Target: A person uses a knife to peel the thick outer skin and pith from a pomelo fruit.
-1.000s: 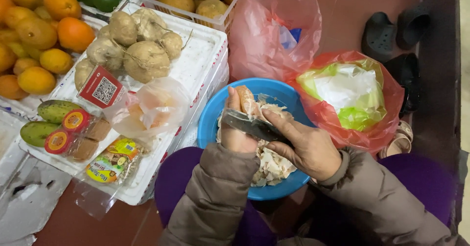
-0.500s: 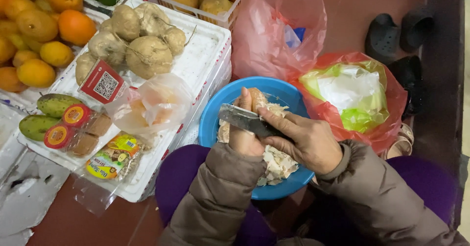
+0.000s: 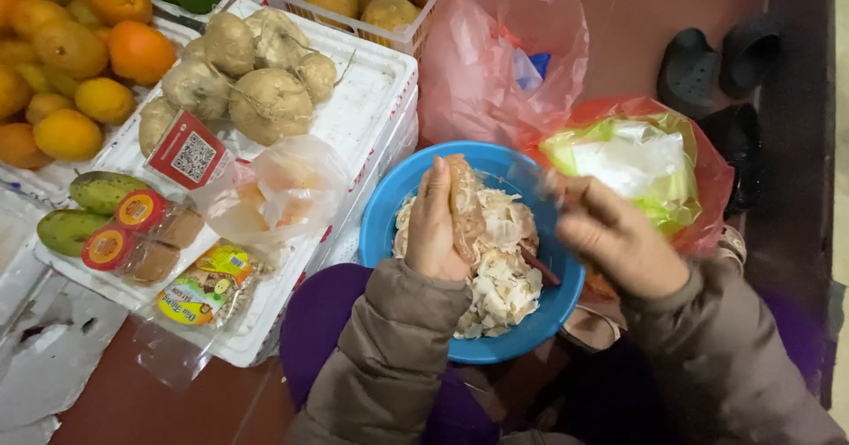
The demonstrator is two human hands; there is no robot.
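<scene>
Left hand [image 3: 435, 224] closes around a long, pale brownish peeled piece of food [image 3: 463, 204], holding it upright with the fingers wrapped behind it and the thumb side toward the camera. That hand sits directly over a blue plastic bowl [image 3: 386, 224], which rests low between the person's knees and is heaped with pale, flaky peelings [image 3: 502, 279]. Both sleeves are a padded brown jacket.

Right hand [image 3: 615, 241] hangs above the bowl's right rim, blurred with motion; its fingers are curled into a loose fist, and a dark blurred streak at the fingertips may be a blade, though I cannot tell for sure what it grips. It is apart from the food piece, with a gap of bowl showing between them. A thin reddish stick [image 3: 538, 266] lies among the peelings beneath it.

Just behind the right hand sits a red plastic bag [image 3: 718, 175] holding green and white leafy scraps, and a pink plastic bag [image 3: 504, 51] stands beyond the bowl. To the left, a white foam tray [image 3: 371, 82] carries brown round tubers [image 3: 265, 100], a red card with a square code [image 3: 187, 151], a clear bag [image 3: 279, 193] and two green mangoes [image 3: 97, 193]. Oranges [image 3: 80, 65] fill the far left corner. Dark shoes [image 3: 721, 60] stand on the reddish floor at the upper right.
</scene>
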